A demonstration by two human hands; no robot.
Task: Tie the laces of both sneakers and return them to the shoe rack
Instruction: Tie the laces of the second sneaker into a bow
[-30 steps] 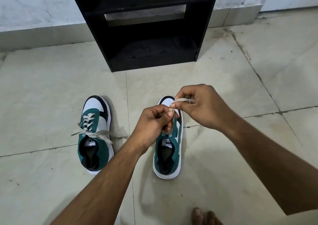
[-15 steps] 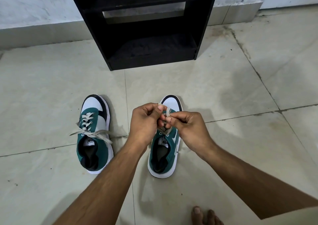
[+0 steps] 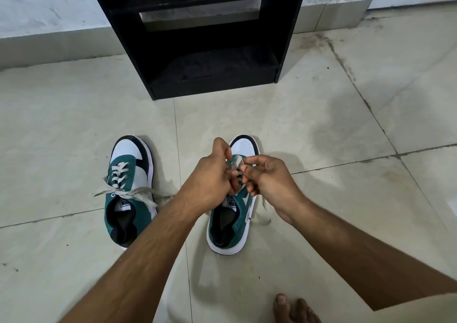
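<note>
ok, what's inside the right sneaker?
Right sneaker: dark lining and a white tongue label, no foot in it. Left hand and right hand cover its laces and forward part.

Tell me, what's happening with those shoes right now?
Both hands, left and right, pinching the right sneaker's lace, knot unfinished. Left sneaker laces loose. Shoe rack ahead, path open.

Both forearms are bare, with no sleeves, watch or rings visible. Left hand and right hand are ungloved. Toes appear bare.
</note>
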